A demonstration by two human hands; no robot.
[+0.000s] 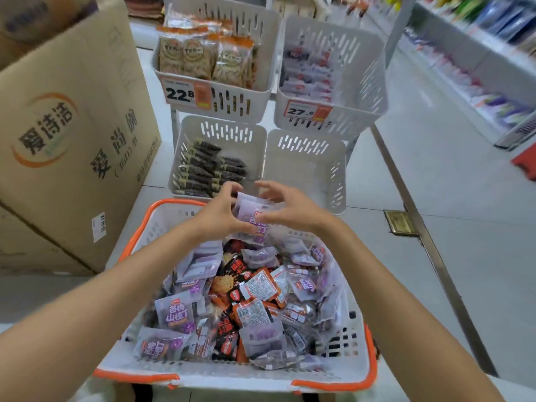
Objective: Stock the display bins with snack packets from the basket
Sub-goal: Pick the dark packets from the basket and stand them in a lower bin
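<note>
A white basket with an orange rim (139, 236) sits in front of me, full of purple, orange and black snack packets (246, 300). Above its far edge my left hand (216, 214) and my right hand (285, 208) hold a small stack of purple packets (251, 214) between them, fingers curled round its sides. Just beyond stand two lower display bins: the left bin (185, 132) holds dark packets, the right bin (304, 169) is empty. Two upper bins sit behind, one (261, 27) with brown packets, one (374, 68) with purple and white packets.
A large cardboard box (72, 126) stands close on the left. Price tags (185, 94) hang on the upper bins. An aisle of grey floor (449, 184) runs to the right, with stocked shelves (478, 68) along its far side.
</note>
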